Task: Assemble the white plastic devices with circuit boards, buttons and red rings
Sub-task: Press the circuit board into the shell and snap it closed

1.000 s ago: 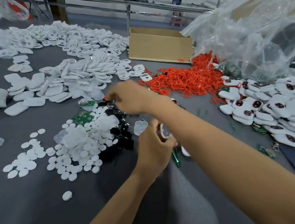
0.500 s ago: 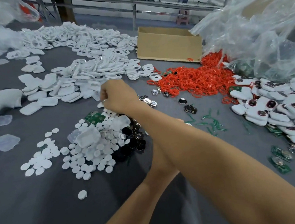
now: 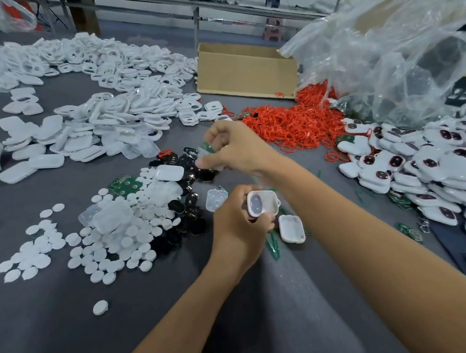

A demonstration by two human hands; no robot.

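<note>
A circuit board held just beyond the open shell

The left hand (image 3: 237, 225) grips a white shell (image 3: 262, 203), hollow side up, its long axis lying across. The right hand (image 3: 237, 146) pinches a green circuit board (image 3: 206, 147), farther away and slightly left of the shell.

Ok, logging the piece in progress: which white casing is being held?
The white casing gripped in the left hand, its oval opening facing the camera. The loose casing right beside that hand lies on the table, untouched.
</note>
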